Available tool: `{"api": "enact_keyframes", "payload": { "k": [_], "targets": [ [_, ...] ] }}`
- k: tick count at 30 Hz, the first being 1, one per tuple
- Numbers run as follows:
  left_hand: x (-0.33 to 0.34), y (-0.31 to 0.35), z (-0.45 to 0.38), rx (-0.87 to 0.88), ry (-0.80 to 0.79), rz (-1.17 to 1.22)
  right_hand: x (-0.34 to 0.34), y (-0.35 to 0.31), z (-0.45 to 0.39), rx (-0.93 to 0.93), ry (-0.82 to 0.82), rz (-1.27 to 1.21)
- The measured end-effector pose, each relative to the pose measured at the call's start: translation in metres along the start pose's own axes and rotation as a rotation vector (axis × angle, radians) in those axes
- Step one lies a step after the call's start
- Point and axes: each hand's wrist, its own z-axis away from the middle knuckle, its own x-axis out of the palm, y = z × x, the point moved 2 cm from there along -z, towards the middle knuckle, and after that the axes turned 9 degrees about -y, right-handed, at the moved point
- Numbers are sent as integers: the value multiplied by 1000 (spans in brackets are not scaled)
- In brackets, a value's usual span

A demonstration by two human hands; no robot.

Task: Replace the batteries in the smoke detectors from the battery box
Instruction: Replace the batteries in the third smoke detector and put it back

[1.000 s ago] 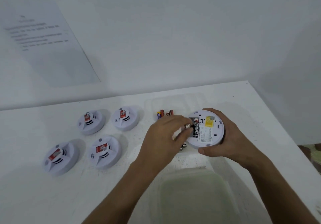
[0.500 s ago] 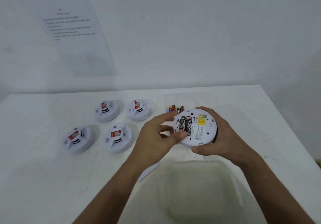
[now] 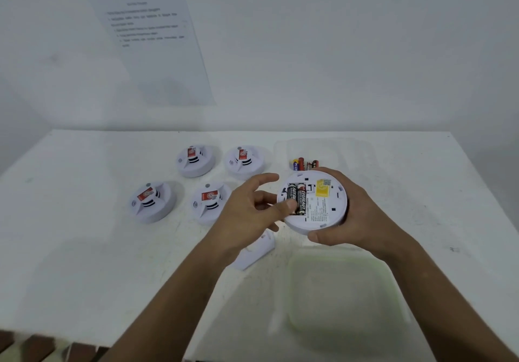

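Detector: round white plastic smoke detector [image 3: 323, 207], light and rigid, gripped at rim by right hand [image 3: 356, 215].
Batteries: two black cylinders [image 3: 297, 197], slippery; left hand [image 3: 252, 210] relaxed, thumb pressing one.

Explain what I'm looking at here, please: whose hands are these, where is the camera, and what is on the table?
One camera, worn on a person's head, looks down at their bare hands. The right hand grips an upturned detector; two batteries sit in its open compartment. The left hand presses its thumb on them. Four more detectors rest on the table. Behind is a clear battery box, in front a lid, and a small white cover lies under the left wrist.
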Motion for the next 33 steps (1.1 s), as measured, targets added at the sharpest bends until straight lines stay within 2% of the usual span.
{"api": "enact_keyframes", "payload": {
  "k": [2,5,7,13,22,26,29,31,33],
  "targets": [
    [-9,-7,2,-40,55,-67,1,2,0,2,-4,9],
    [-31,-29,8,-95,175,-481,1,5,2,5,5,16],
    [-38,-48,13,-124,156,-703,0,7,3,10,8,18],
    [-44,-87,21,-213,59,-978,2,9,4,11,-16,25],
    [-47,-91,36,-12,61,-1087,16,9,6,46,-86,56],
    [-66,-62,59,53,214,-968,24,3,0,54,-112,47],
    [-85,-28,76,188,362,-931,37,-5,-11,52,-139,46],
    [-91,-8,80,292,342,-908,50,-10,-20,47,-162,43],
    [-90,6,79,388,242,-867,64,-16,-28,38,-180,36]
  ]
}}
